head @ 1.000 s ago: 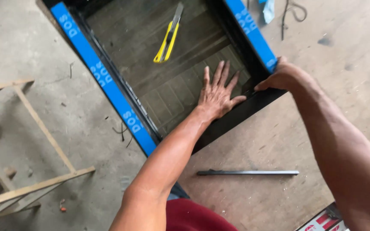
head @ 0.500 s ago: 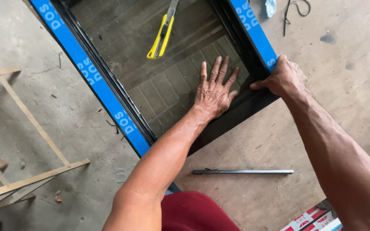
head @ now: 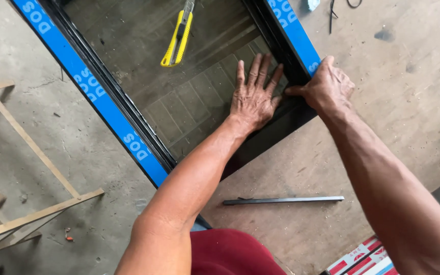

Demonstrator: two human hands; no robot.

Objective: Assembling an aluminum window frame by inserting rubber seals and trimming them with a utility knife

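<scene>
We see a glossy glass pane (head: 189,102), smooth enough to mirror a paved pattern, set in a dark metal window frame (head: 276,132) with a matt black finish. Shiny blue plastic film strips (head: 103,102) cover the frame's left and right rails. Far on the glass lies a utility knife (head: 177,39) with a glossy yellow plastic body. Near us, a slim dark metal strip (head: 283,200) lies with a dull sheen on the rough, stained concrete floor (head: 408,102). On the left stands a bare, unpainted wooden frame (head: 31,147). Our left hand (head: 253,99) presses the smooth glass; our right hand (head: 327,86) grips the matt corner.
</scene>
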